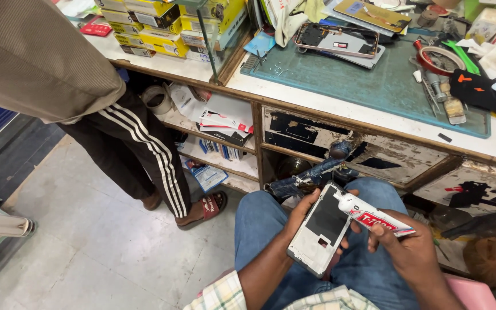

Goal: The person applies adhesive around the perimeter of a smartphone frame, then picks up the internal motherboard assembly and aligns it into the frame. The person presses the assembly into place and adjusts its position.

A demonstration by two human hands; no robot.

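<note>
A worn wooden workbench (pixel 340 123) with peeling drawer fronts fills the frame from twelve to three o'clock, and on it lies a teal rubber work mat (pixel 374 80). At ten o'clock stands another person in a tan top and dark trousers with white side stripes (pixel 139 149), one foot in a red-strapped sandal (pixel 205 209) on the pale tiled floor (pixel 87 241). Stacked yellow cardboard boxes (pixel 156 26) sit at eleven o'clock on the bench. On the mat at one o'clock rests an opened phone body with a copper-coloured frame (pixel 337 40).

Over the wearer's blue-jeaned lap, at five o'clock, the left hand (pixel 301 213) is wrapped around the edge of a white rectangular phone frame with a dark inner panel (pixel 320 229), holding it tilted. Just to its three o'clock, the right hand (pixel 406 247) is closed around a small white glue tube with a red label (pixel 374 215), whose nozzle end lies against the frame's upper corner.
</note>
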